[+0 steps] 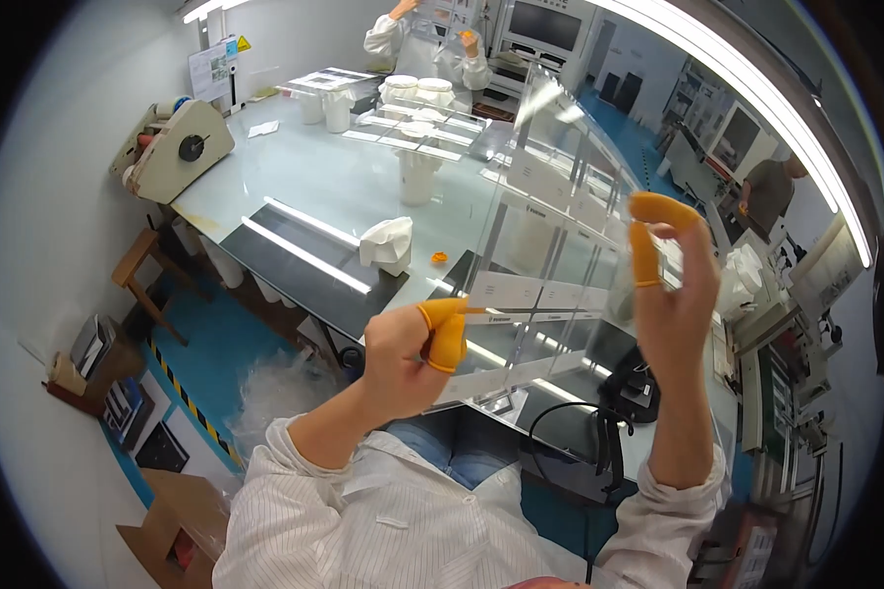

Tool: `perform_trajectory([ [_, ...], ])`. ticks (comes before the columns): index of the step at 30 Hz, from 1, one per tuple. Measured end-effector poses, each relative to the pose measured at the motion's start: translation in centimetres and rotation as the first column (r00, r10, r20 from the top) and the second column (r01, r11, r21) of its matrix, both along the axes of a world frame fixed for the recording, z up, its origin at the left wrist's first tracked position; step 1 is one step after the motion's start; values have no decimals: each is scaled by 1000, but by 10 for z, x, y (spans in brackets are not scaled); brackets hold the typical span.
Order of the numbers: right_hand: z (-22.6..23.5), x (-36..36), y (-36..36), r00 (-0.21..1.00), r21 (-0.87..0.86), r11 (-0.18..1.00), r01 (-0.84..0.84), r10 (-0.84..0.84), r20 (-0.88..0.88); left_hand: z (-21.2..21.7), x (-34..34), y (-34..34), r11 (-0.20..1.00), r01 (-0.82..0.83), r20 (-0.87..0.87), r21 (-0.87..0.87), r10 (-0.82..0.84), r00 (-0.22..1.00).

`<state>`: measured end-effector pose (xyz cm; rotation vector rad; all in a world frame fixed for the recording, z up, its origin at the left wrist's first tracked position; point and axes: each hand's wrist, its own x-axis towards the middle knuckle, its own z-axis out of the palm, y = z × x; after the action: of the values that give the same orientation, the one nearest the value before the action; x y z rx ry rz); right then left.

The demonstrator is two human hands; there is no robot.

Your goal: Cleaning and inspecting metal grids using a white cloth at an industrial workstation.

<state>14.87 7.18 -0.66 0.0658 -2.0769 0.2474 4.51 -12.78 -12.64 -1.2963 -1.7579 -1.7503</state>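
Note:
A large clear plastic sheet [552, 231] with printed pale bands is held up, tilted, in front of me over the table. My left hand [413, 348], with orange finger cots, is closed on its left edge near the lower part. On the opposite side my right hand [673, 265], also in orange finger cots, pinches the right edge between thumb and index finger. Through the sheet show the dark tabletop panel and its light reflections. A crumpled white cloth [387, 243] stands on the table left of the sheet, with a small orange finger cot [439, 258] beside it.
More clear sheets [417, 130] lie on white tubs at the table's far side, where a co-worker [427, 54] stands. A cream roller machine [179, 147] sits at the far left corner. A black stand with a cable [614, 412] is near my right forearm.

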Motion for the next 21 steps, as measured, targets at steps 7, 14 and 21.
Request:
perform_trajectory([
  [7,12,-17,-51,995,189,978,92,-100,32,2,32,26,985,-150,-463,81,170,870],
  [14,-1,13,-30,993,216,969,115,-109,-43,14,51,43,1000,8,-511,-9,-12,859],
  [21,-17,51,-12,994,172,982,72,-56,-97,80,-3,47,957,-111,-505,268,238,829],
])
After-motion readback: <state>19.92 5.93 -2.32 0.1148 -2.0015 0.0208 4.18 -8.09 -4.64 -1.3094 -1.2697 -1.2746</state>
